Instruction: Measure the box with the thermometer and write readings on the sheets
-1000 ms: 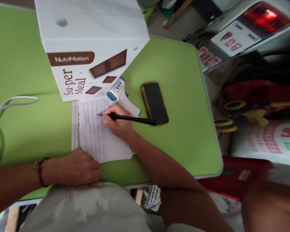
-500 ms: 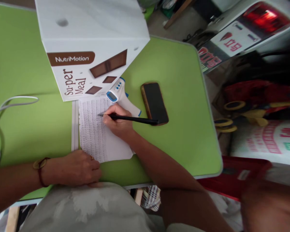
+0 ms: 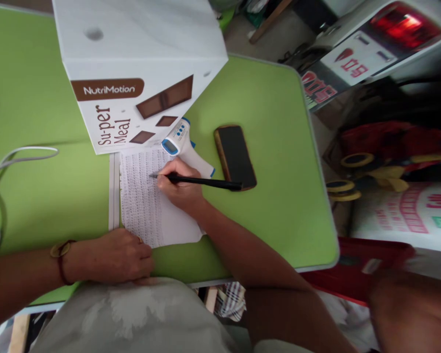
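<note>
My right hand (image 3: 180,185) is closed around a black pen (image 3: 209,182), with its tip on a sheet of paper (image 3: 176,223). Rows of small handwriting cover the paper's left and middle, while its right part is blank. Curled into a loose fist, my left hand (image 3: 121,255) rests on the table at the paper's lower left corner; its fingertips are hidden under it. Just above my right hand lies a white and blue infrared thermometer (image 3: 183,142), partly behind the hand and the box. A phone in a brown case (image 3: 237,156) lies to the right.
A large white NutriMotion box (image 3: 106,71) stands on the green table (image 3: 286,196) beyond the paper. At the left lies a white cable (image 3: 25,152). Off the table's right edge are yellow-handled tools (image 3: 356,162), a printed sack (image 3: 407,215) and a red container (image 3: 375,250).
The pen and my right hand have shifted very slightly to the right on the paper. My left hand has stayed in place.
</note>
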Demonstrator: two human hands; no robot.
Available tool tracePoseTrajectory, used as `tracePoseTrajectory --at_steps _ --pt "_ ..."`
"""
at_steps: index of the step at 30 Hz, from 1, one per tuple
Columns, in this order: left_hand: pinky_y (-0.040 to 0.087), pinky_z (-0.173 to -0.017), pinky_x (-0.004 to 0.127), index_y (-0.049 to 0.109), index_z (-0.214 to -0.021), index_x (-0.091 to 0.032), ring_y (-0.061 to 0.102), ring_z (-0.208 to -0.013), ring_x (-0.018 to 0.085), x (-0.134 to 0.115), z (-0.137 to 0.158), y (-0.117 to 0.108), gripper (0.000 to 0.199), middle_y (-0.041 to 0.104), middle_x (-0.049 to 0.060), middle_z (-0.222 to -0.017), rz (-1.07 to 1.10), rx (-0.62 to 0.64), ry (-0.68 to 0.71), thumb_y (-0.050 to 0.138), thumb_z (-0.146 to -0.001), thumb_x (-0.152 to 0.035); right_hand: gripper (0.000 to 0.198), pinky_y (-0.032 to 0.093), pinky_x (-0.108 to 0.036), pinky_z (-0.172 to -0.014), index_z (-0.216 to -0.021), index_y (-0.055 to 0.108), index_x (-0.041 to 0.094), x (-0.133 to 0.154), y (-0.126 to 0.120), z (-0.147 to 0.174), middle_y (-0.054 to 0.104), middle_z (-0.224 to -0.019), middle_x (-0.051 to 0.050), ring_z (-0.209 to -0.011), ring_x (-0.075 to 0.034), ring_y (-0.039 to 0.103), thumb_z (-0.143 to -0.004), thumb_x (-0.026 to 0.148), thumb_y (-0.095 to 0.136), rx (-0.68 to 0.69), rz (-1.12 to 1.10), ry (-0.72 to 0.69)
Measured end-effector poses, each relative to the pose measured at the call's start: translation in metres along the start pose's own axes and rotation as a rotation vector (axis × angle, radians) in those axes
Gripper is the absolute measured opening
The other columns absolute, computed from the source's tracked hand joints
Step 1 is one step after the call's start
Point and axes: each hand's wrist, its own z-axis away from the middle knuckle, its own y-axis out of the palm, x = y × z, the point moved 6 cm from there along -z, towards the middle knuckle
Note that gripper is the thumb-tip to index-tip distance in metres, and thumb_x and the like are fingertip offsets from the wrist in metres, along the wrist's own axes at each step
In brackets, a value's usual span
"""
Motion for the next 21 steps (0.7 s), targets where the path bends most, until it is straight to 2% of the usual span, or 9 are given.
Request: tracePoseTrajectory --at_steps 4,8,15,21 --pt "0.032 -0.047 0.034 0.054 -0.074 -0.018 0.047 -0.052 0.015 0.0003 0.0004 0.0008 0.026 0.057 -0.001 -0.067 0.003 0.004 0.001 0.066 -0.094 -0.030 0.010 0.039 -0.024 -0.049 -0.063 0.051 0.022 -0.0035 0.0000 0.0008 0.054 -0.053 0.005 -0.050 -0.009 0.045 -0.072 0.022 0.056 0.003 0.012 0.018" --pt "0.031 -0.047 0.035 0.055 -0.074 -0.018 0.048 -0.052 0.016 0.0003 0.0004 0.0021 0.025 0.056 -0.001 -0.067 0.004 0.016 -0.006 0.067 -0.093 -0.030 0.009 0.041 -0.025 -0.051 -0.064 0.051 0.022 -0.0071 -0.0036 0.0011 0.051 -0.054 0.005 -0.051 -0.009 0.044 -0.072 0.022 0.055 -0.056 0.035 0.038" --pt "0.031 -0.047 0.036 0.055 -0.073 -0.018 0.048 -0.051 0.016 0.0001 0.0002 0.0002 0.026 0.056 -0.001 -0.066 0.001 0.000 -0.006 0.065 -0.094 -0.029 0.011 0.039 -0.024 -0.050 -0.063 0.050 0.022 -0.0050 -0.0035 0.0008 0.052 -0.054 0.005 -0.050 -0.009 0.043 -0.072 0.020 0.055 -0.069 0.029 -0.010" --pt "0.032 -0.047 0.035 0.055 -0.073 -0.018 0.048 -0.052 0.015 0.0003 0.0008 0.0012 0.025 0.056 -0.001 -0.066 0.003 0.008 -0.005 0.065 -0.094 -0.028 0.010 0.040 -0.024 -0.049 -0.064 0.050 0.022 -0.0058 -0.0013 0.0002 0.052 -0.053 0.006 -0.049 -0.009 0.044 -0.072 0.021 0.057 -0.027 0.011 0.030"
